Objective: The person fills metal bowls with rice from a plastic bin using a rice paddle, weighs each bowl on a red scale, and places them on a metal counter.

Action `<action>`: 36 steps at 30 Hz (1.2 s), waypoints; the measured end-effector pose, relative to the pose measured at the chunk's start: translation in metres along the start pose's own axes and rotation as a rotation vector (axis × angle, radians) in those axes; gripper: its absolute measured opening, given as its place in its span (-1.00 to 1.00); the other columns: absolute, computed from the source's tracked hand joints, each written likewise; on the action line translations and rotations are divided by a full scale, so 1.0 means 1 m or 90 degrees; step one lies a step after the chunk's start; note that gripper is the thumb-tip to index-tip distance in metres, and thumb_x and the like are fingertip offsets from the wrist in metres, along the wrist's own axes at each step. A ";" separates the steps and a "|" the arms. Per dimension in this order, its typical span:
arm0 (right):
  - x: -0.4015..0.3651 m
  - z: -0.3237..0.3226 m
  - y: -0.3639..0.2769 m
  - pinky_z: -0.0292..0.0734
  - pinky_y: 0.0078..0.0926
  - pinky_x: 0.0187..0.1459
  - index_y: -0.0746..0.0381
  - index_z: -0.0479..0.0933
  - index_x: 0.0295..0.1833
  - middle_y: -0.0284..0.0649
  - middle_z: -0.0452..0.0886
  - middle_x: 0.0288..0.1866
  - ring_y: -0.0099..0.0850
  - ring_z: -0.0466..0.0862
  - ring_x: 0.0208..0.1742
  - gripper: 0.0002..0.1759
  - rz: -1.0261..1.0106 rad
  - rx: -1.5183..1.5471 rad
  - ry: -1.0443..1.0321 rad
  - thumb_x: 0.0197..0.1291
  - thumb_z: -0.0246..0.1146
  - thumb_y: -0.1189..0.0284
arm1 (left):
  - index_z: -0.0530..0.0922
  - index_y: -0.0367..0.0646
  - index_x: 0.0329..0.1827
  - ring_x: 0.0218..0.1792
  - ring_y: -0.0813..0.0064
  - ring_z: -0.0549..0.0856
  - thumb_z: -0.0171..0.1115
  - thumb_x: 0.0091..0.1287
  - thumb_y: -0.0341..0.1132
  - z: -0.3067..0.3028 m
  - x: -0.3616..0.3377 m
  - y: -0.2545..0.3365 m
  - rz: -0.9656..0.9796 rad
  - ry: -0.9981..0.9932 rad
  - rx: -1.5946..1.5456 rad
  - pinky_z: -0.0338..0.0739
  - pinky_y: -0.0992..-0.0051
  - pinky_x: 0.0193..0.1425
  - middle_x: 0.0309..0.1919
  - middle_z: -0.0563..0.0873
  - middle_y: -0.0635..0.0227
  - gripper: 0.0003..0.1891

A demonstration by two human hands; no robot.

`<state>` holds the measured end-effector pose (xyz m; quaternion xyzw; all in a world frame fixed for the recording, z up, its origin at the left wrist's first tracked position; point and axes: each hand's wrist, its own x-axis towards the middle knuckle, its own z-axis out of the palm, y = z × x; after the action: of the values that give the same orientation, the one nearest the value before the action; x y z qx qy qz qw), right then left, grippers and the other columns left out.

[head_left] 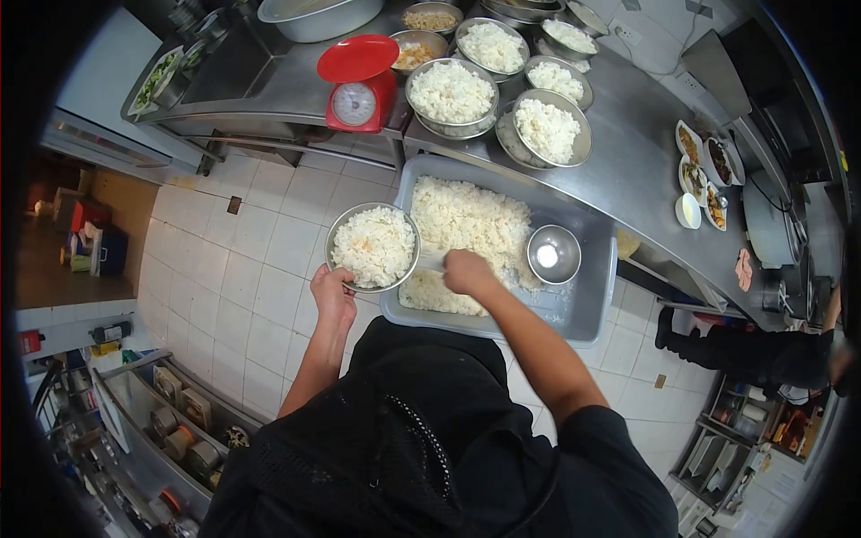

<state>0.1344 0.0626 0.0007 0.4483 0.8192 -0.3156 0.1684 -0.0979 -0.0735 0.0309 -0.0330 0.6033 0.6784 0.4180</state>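
A metal bowl full of rice (374, 247) rests in my left hand (334, 291), its fingers and thumb gripping the near left rim. My right hand (468, 272) is closed over a grey tub (587, 309), low above the rice in it. A pale, flat thing shows at the left of that fist, too little of it to name. White rice (471, 215) covers the tub's left part. On the tub's bare right part stands an empty metal bowl (553, 255). Some orange bits lie on the rice in the held bowl.
Along the steel counter (628, 143) beyond the tub stand several bowls of rice (451, 92) and a red scale (357, 85). Small dishes of food (692, 179) sit at its right. Another person (758, 354) is at the far right. An open drawer unit (184, 430) is at lower left.
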 end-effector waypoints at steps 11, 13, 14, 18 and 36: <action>-0.051 0.063 0.034 0.68 -0.03 0.06 0.33 0.69 -0.13 0.14 0.76 -0.06 0.05 0.77 0.02 -0.76 -0.005 -0.054 -0.099 0.14 0.25 0.44 | 0.47 -0.14 -0.40 -0.67 0.67 0.40 0.17 0.01 -0.64 -0.003 -0.003 0.001 0.011 -0.003 -0.001 0.22 0.61 -0.61 -0.52 0.59 0.42 -0.82; -0.038 0.071 0.020 0.67 -0.04 0.11 0.33 0.69 -0.05 0.14 0.76 -0.03 0.06 0.77 0.05 -0.71 0.022 -0.006 -0.073 0.13 0.27 0.44 | 0.47 -0.15 -0.40 -0.67 0.67 0.41 0.17 0.01 -0.63 -0.005 -0.002 -0.001 -0.009 0.012 0.009 0.20 0.61 -0.62 -0.52 0.59 0.42 -0.83; -0.030 0.074 0.018 0.67 -0.04 0.11 0.33 0.69 -0.05 0.14 0.76 -0.03 0.06 0.77 0.05 -0.71 0.020 0.001 -0.073 0.13 0.27 0.44 | 0.47 -0.15 -0.40 -0.67 0.67 0.41 0.17 0.01 -0.63 -0.010 0.000 -0.001 -0.007 0.013 0.016 0.20 0.61 -0.62 -0.52 0.59 0.42 -0.83; -0.010 0.021 0.011 0.68 -0.07 0.10 0.35 0.72 -0.07 0.14 0.75 0.05 0.02 0.77 0.10 -0.71 0.015 -0.052 -0.150 0.13 0.27 0.47 | 0.49 -0.22 -0.27 -0.60 0.63 0.49 0.15 0.02 -0.67 0.000 0.006 0.010 0.011 -0.010 0.001 0.31 0.62 -0.56 -0.42 0.62 0.38 -0.77; -0.016 0.092 0.029 0.64 -0.02 0.14 0.35 0.72 -0.12 0.16 0.76 -0.05 0.04 0.76 0.08 -0.67 0.024 0.015 -0.022 0.24 0.21 0.31 | 0.47 -0.15 -0.37 -0.67 0.66 0.42 0.17 0.01 -0.66 -0.029 0.016 0.011 0.002 0.022 -0.013 0.25 0.62 -0.62 -0.52 0.59 0.42 -0.80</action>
<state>0.1666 0.0024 -0.0692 0.4599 0.8041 -0.3293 0.1830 -0.1285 -0.0889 0.0226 -0.0480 0.6037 0.6846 0.4056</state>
